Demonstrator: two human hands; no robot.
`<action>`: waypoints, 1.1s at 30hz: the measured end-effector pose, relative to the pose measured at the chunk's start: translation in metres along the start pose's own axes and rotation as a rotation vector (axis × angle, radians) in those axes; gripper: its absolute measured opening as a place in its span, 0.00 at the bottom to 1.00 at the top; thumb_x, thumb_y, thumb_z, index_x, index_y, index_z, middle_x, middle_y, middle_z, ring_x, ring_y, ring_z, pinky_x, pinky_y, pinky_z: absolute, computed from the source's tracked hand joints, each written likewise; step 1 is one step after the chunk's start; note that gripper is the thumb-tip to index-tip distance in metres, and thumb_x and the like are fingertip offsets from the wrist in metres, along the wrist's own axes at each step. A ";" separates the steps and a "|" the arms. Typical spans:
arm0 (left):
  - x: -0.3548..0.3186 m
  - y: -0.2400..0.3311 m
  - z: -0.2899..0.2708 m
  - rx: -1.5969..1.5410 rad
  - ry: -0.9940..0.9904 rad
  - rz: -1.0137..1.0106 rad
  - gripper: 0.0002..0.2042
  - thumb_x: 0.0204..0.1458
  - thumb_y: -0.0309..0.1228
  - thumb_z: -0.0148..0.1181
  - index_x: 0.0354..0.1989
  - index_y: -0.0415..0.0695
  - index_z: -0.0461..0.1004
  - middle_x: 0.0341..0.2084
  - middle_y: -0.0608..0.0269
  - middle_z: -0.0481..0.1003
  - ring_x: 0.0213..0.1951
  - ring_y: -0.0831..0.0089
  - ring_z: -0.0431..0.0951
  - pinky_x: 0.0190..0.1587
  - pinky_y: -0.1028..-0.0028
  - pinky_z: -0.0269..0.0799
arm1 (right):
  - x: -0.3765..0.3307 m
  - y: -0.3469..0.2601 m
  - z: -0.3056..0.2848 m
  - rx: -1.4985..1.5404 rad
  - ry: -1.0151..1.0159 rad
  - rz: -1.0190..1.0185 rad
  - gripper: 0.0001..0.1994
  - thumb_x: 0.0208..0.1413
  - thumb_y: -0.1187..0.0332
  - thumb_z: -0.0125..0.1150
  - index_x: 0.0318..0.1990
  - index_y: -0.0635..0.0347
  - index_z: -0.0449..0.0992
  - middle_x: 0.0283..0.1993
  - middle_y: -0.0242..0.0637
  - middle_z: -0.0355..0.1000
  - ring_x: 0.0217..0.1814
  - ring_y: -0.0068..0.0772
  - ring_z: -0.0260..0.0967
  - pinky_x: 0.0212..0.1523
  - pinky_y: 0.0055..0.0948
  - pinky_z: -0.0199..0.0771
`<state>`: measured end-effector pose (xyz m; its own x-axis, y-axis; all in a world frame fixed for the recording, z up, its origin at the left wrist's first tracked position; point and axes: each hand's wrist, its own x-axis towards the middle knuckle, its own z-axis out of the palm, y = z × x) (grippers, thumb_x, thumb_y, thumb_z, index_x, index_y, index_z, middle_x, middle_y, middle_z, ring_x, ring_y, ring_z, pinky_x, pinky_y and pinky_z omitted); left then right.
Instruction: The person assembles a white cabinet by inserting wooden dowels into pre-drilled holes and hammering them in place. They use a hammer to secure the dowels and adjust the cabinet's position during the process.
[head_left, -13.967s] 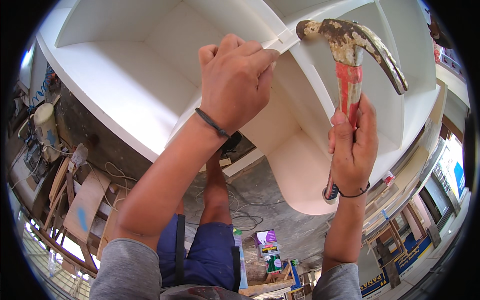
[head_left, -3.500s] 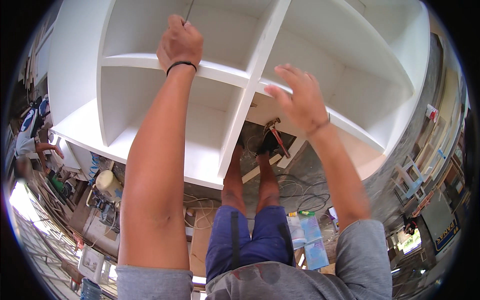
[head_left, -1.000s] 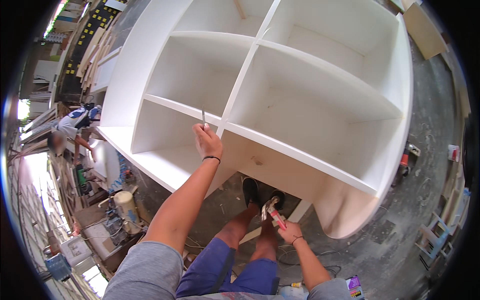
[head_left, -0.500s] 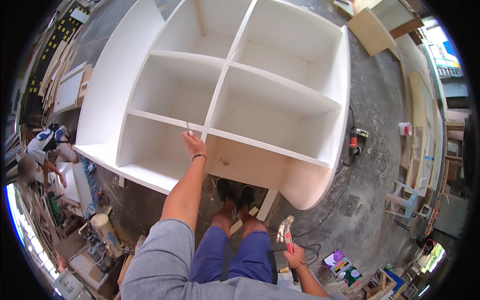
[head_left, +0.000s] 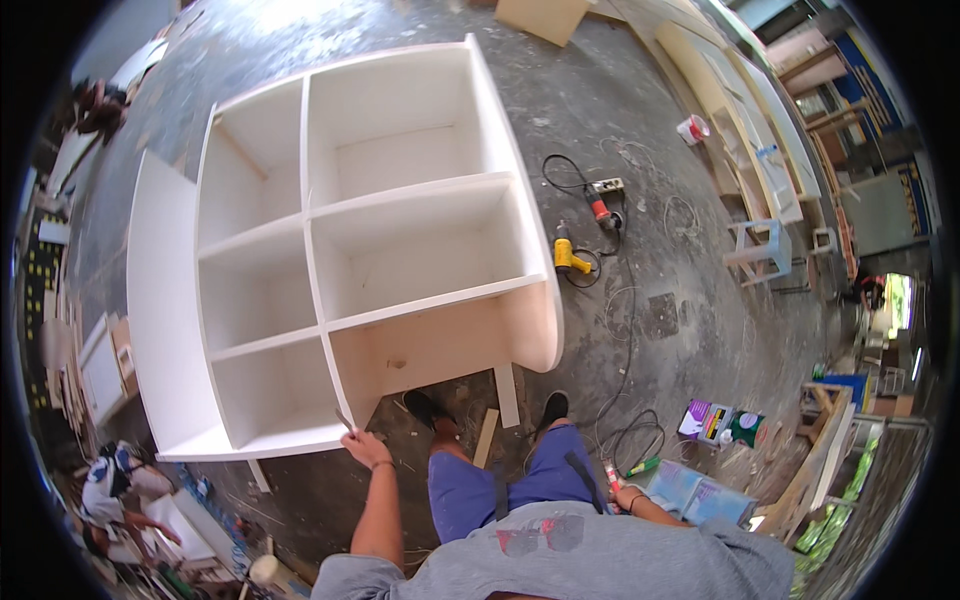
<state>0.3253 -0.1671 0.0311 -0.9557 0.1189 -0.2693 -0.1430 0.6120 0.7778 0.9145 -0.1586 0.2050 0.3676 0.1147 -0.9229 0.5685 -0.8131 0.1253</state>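
A large white shelf unit (head_left: 318, 262) with several open compartments lies in front of me. My left hand (head_left: 368, 449) is closed round a slim grey tool (head_left: 343, 420), whose kind is too small to tell. Its tip points up, close to the lower edge of the near-left compartment; I cannot tell whether it touches. Low by my right thigh, my right hand (head_left: 628, 497) grips a hammer (head_left: 612, 478) by its red handle. Most of the hammer is hard to make out now; its metal head shows clearly in the earlier frame.
On the floor right of the unit lie a yellow pistol-shaped power tool (head_left: 570, 258), a red corded power tool (head_left: 602, 212) and loose cables. A white-and-red bucket (head_left: 693, 130) and a pale blue stool (head_left: 760, 248) stand farther right. Another person (head_left: 125, 490) bends over a panel at lower left.
My left hand has moved from the divider junction down to the unit's near edge, still holding the tool. The hammer has dropped lower by my right side. My view has shifted right and my feet are wider apart.
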 end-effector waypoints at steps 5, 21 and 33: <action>-0.080 0.028 -0.007 0.073 -0.018 -0.007 0.10 0.61 0.33 0.52 0.36 0.39 0.63 0.25 0.55 0.68 0.26 0.64 0.71 0.29 0.66 0.72 | 0.011 0.008 -0.060 0.084 -0.079 -0.055 0.07 0.51 0.69 0.61 0.26 0.63 0.77 0.22 0.36 0.74 0.19 0.29 0.72 0.21 0.31 0.72; -0.277 0.175 0.120 -0.161 0.270 0.040 0.09 0.58 0.31 0.56 0.33 0.38 0.66 0.24 0.54 0.70 0.28 0.62 0.70 0.36 0.64 0.68 | 0.147 -0.068 -0.347 0.097 -0.052 -0.270 0.08 0.53 0.68 0.59 0.26 0.63 0.76 0.20 0.39 0.73 0.18 0.34 0.71 0.21 0.35 0.71; -0.318 0.192 0.175 -0.346 0.390 -0.145 0.09 0.56 0.32 0.57 0.30 0.39 0.68 0.22 0.64 0.67 0.23 0.75 0.67 0.28 0.73 0.67 | 0.128 -0.283 -0.408 -0.364 -0.180 -0.539 0.10 0.55 0.65 0.59 0.27 0.61 0.76 0.20 0.42 0.72 0.17 0.39 0.70 0.20 0.37 0.70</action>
<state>0.6469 0.0493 0.1662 -0.9351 -0.2869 -0.2081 -0.2939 0.2997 0.9076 1.1013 0.3193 0.1997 -0.1473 0.3278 -0.9332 0.8617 -0.4207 -0.2837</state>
